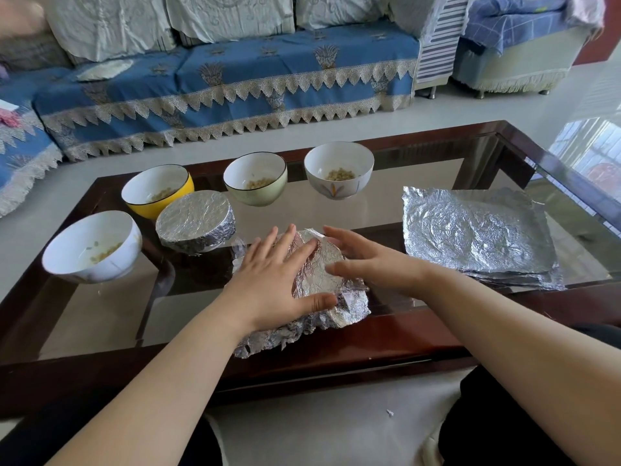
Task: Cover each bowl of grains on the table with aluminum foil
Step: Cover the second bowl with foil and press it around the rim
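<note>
1. Straight off, what I can't see: the bowl under the foil sheet (322, 280) near the front edge of the surface (437, 334) is completely hidden, so I only assume a bowl from the domed shape; its rim and contents don't show.
2. The foil's near-left skirt is crumpled and partly tucked behind the left forearm, and I can't tell how tightly it hugs whatever is beneath.
3. The left hand (272, 280) lies flat on top of the foil, fingers straight and spread, thumb stretched along the near side of the dome (pressing, not clutching).
4. The right hand (366, 260) is at the dome's right flank, fingers extended and relaxed, fingertips touching the foil; both hands are apart, one either side of the crown.
5. Just beyond and to the left, the covered bowl (196, 222) stands fully wrapped, its contents out of sight.
6. Four bowls stand uncovered in an arc: the white bowl (92, 247) at far left, the yellow bowl (158, 191) behind the wrapped one, the green bowl (256, 179) and the flower-painted bowl (339, 169) further right, each with a small heap of grains at the bottom (what kind, I can't make out).
7. The stack of foil sheets (480, 237) lies flat to the right of the hands, well apart from them; how many sheets, I can't count.
8. A sofa (228, 82) with a blue fringed cover runs behind, its top cut off by the frame.
</note>
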